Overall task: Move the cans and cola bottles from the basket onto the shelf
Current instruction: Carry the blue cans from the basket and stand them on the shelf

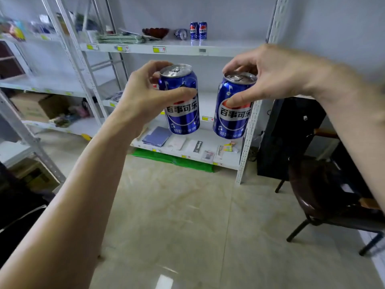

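White shelf [218, 49] edge ahead; both hands hold cans apart in open air

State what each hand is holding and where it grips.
The left hand holds a blue can around its upper body; the right hand holds another blue can near its top rim.

White metal shelf [177, 49], yellow tags along its edges. Top board: two upright blue cans [198, 30] side by side, a third can [180, 34] lying just left of them, a dark red bowl [155, 32], folded green cloth [120, 39]. Bottom board: blue folder [156, 136], white cards [177, 142], small packets [228, 148].
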